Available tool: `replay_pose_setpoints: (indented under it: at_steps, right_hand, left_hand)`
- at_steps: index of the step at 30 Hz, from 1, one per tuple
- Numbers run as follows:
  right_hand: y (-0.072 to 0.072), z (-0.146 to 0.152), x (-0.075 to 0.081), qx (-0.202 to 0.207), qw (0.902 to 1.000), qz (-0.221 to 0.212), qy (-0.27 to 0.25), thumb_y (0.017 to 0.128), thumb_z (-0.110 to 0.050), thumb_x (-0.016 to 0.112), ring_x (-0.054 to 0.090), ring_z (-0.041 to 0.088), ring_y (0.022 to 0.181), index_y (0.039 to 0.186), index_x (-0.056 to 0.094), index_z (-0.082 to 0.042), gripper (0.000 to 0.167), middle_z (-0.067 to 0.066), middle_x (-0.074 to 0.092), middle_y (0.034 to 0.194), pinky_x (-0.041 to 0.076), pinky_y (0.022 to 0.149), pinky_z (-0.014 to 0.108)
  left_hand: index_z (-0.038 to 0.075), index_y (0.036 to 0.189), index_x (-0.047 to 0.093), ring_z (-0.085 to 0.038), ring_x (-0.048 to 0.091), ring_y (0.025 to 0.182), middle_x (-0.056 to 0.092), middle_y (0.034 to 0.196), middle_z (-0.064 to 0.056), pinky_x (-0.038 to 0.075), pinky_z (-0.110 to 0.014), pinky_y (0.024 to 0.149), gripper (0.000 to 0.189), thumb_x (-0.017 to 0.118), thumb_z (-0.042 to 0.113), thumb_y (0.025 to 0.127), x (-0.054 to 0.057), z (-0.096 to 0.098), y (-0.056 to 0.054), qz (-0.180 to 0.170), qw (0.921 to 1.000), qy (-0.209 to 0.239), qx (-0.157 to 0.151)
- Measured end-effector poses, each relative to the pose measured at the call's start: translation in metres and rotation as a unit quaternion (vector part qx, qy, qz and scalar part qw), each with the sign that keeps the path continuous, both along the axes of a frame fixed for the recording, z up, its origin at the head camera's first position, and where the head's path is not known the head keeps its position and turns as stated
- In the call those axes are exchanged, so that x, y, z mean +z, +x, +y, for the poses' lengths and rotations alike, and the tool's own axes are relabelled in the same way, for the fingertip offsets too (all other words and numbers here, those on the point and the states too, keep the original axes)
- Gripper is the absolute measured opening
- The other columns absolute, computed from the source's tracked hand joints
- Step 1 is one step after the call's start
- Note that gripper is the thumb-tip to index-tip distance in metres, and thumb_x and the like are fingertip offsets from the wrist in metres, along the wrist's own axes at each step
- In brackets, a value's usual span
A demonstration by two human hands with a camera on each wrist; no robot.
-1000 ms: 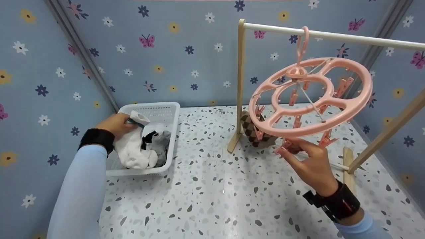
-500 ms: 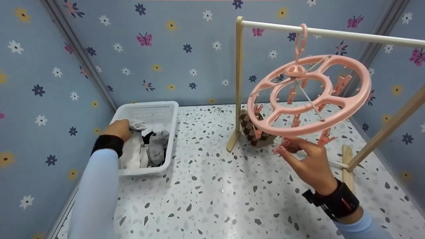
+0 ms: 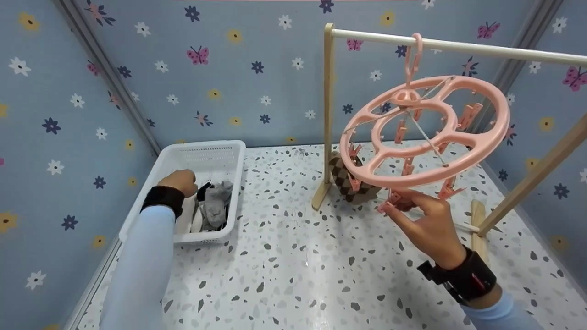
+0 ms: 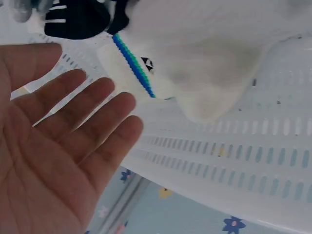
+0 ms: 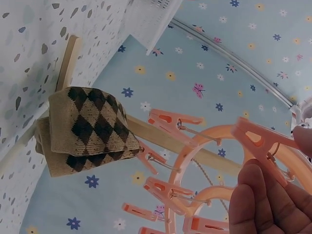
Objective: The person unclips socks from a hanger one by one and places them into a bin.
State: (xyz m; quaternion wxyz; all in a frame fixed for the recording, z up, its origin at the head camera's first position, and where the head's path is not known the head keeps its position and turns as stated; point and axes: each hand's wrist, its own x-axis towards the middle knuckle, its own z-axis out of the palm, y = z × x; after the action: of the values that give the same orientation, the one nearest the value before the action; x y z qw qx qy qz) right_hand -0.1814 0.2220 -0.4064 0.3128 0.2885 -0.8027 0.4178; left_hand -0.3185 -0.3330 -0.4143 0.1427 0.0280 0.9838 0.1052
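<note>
My left hand [image 3: 183, 181] is inside the white basket [image 3: 240, 183], over the socks. In the left wrist view its fingers are spread and hold nothing, beside a white sock [image 4: 195, 68] with a blue-green stripe. A black sock [image 4: 78, 20] with white bars lies just beyond the fingertips, and a grey sock [image 3: 214, 207] fills the basket's right side. My right hand [image 3: 426, 222] pinches a pink clothespin [image 5: 261, 146] at the near rim of the round pink drying hanger [image 3: 497, 133]. A brown argyle sock [image 5: 97, 124] hangs from another clip of that hanger.
The hanger hooks over the white rod [image 3: 467, 47] of a wooden stand [image 3: 327, 105], whose feet stand on the speckled table [image 3: 293, 275]. Several other pink clips dangle around the ring. Flower-patterned walls [image 3: 257, 87] enclose the table at the back and sides.
My left hand has moved rightward and deeper into the basket and has let go of the white sock it held. The right hand stays at the same clothespin.
</note>
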Motion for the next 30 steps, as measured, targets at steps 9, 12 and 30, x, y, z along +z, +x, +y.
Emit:
replay_pose_setpoints:
  at_steps: [9,12,30]
  right_hand:
    - [-0.001,-0.001,-0.002,0.002,1.0,0.005,0.002,0.08,0.007,0.09,0.072,0.008,0.077,0.115,0.081,-0.008,0.038,0.002,0.081,0.087,0.057,0.077,0.015]
    - [-0.001,-0.001,-0.002,-0.003,1.0,0.003,0.004,0.081,0.006,0.09,0.072,0.007,0.077,0.114,0.081,-0.008,0.038,0.002,0.081,0.088,0.056,0.079,0.014]
    - [0.001,-0.002,-0.001,-0.002,1.0,0.006,0.005,0.08,0.008,0.09,0.073,0.007,0.078,0.119,0.081,-0.005,0.042,0.004,0.081,0.089,0.058,0.08,0.013]
  left_hand:
    - [-0.006,0.143,0.061,-0.046,0.063,0.131,0.066,0.14,-0.029,0.049,-0.061,0.114,0.041,0.057,0.021,0.113,0.023,0.071,-0.011,0.206,0.9691,0.114,-0.073]
    - [-0.004,0.142,0.063,-0.042,0.063,0.134,0.067,0.141,-0.024,0.048,-0.056,0.117,0.042,0.063,0.025,0.111,0.035,0.103,-0.006,0.239,0.9533,0.145,-0.115]
    - [0.005,0.152,0.057,-0.031,0.057,0.146,0.062,0.153,-0.015,0.044,-0.045,0.125,0.058,0.062,0.045,0.111,0.058,0.232,0.013,0.253,0.8997,0.189,-0.301]
